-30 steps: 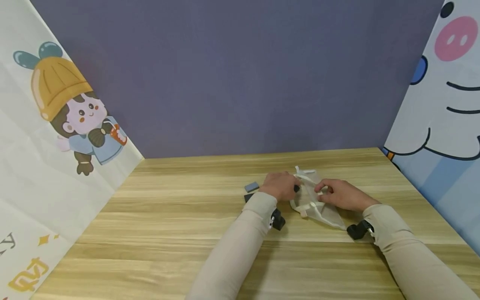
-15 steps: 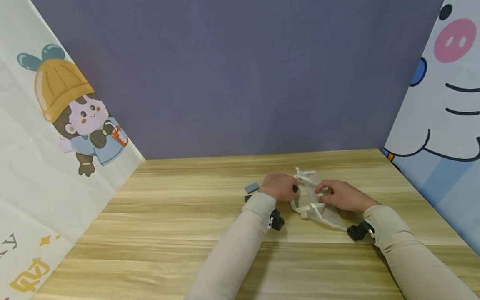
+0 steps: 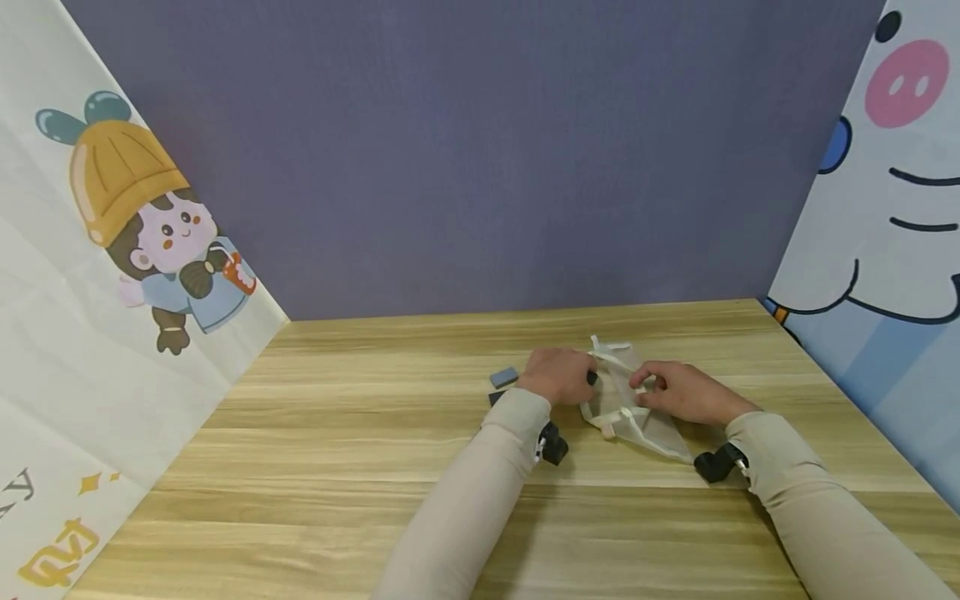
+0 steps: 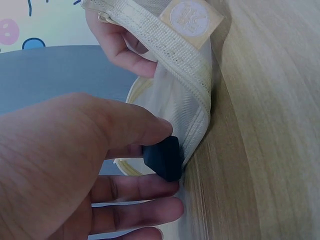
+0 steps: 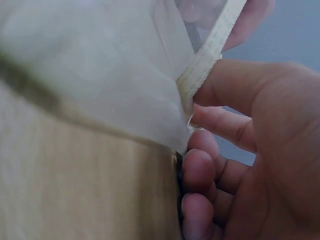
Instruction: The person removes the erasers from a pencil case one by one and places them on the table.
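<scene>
A translucent whitish mesh pouch [image 3: 656, 433] with a cream zipper edge [image 4: 170, 55] lies on the table, its mouth spread apart. My left hand [image 3: 558, 375] pinches a small dark faceted block [image 4: 164, 159] between thumb and fingers, right at the pouch's open mouth. In the left wrist view the other fingers of that hand are extended. My right hand [image 3: 686, 392] grips the pouch's rim by the zipper tape [image 5: 205, 70], thumb on one side and fingers curled at the other. A tan tag [image 4: 192, 20] with a round pale print sits on the pouch.
On the wood-grain table [image 3: 337, 467], a grey rectangular block [image 3: 503, 377] lies left of my left hand. Beside it is a black block [image 3: 496, 397], partly hidden by the left wrist. A purple-grey panel [image 3: 480, 167] stands behind, with cartoon-printed sheets on both sides.
Both hands stay almost in place, the right still gripping the pouch rim and the left still at its mouth. The head view has shifted very slightly.
</scene>
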The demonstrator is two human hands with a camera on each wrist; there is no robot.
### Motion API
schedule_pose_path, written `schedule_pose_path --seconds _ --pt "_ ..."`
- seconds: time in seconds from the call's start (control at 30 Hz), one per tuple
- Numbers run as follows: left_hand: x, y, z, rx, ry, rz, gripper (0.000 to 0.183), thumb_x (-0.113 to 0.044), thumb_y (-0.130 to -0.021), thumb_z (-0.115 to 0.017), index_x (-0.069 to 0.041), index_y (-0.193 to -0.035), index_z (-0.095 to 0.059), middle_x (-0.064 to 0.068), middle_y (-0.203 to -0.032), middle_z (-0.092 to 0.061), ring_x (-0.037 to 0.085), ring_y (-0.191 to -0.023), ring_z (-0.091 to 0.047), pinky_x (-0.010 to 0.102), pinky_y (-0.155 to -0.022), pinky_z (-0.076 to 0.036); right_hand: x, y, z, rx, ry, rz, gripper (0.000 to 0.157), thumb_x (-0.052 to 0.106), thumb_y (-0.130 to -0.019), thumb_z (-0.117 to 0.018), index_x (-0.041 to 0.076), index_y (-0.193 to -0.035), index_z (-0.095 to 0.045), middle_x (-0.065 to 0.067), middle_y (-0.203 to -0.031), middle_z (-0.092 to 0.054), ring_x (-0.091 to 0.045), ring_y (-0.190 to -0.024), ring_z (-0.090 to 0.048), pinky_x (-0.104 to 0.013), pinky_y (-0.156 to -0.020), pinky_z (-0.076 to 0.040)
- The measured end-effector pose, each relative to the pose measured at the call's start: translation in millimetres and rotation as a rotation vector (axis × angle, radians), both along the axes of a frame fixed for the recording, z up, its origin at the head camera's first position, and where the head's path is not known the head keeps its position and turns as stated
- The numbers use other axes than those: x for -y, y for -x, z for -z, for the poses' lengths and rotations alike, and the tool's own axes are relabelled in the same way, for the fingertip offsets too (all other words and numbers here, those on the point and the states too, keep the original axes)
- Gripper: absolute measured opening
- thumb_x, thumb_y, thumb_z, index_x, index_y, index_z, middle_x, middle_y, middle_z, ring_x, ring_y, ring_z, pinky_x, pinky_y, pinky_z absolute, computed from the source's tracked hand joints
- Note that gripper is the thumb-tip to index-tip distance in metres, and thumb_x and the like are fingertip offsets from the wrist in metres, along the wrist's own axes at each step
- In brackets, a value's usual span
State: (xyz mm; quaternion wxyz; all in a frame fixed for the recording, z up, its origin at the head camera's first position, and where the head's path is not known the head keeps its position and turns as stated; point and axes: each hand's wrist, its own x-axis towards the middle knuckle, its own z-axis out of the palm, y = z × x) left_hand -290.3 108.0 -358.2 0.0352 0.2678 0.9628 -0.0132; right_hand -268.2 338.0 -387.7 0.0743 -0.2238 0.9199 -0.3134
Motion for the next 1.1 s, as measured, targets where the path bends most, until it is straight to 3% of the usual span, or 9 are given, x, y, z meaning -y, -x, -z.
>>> schedule_pose_path --seconds 0.1,0.57,0.7,1.1 --pt "-0.2 -1.4 0.0 0.001 0.002 -0.003 0.012 -0.034 -0.095 -0.062 -0.033 -0.105 -0.066 -0.010 -0.083 -0.060 0.011 -0.064 -0.047 0.030 -0.054 -0.036 -0.2 0.1 0.5 0.005 0.001 0.002 0.025 0.026 -0.098 -0.067 0.010 -0.117 -0.065 -0.002 -0.081 -0.054 -0.018 -0.066 -0.045 -0.034 -0.061 -0.038" --pt "2.8 -5.6 0.8 -0.035 -0.021 0.009 0.038 -0.039 -0.097 -0.059 -0.035 -0.134 -0.064 -0.011 -0.106 -0.068 0.008 -0.071 -0.054 0.028 -0.052 -0.040 0.4 -1.2 -1.8 0.008 -0.013 0.002 0.026 0.027 -0.098 -0.066 0.010 -0.118 -0.065 -0.002 -0.083 -0.055 -0.018 -0.068 -0.046 -0.035 -0.062 -0.038" --pt "5.5 -8.3 -1.3 -0.047 -0.041 0.014 0.035 -0.039 -0.096 -0.059 -0.032 -0.129 -0.066 -0.011 -0.103 -0.067 0.008 -0.072 -0.055 0.029 -0.053 -0.042 0.0 -0.8 -1.2 0.007 -0.013 0.001 0.026 0.027 -0.098 -0.066 0.010 -0.118 -0.065 -0.002 -0.083 -0.055 -0.018 -0.067 -0.046 -0.035 -0.062 -0.038" --pt "15.2 -15.0 -4.7 -0.030 -0.119 0.034 0.035 -0.044 -0.100 -0.054 -0.032 -0.131 -0.065 -0.013 -0.119 -0.066 0.005 -0.084 -0.059 0.027 -0.059 -0.045 0.0 -0.8 -1.3 0.019 0.000 0.006 0.026 0.028 -0.098 -0.067 0.011 -0.118 -0.065 -0.003 -0.081 -0.054 -0.018 -0.067 -0.046 -0.035 -0.062 -0.038"
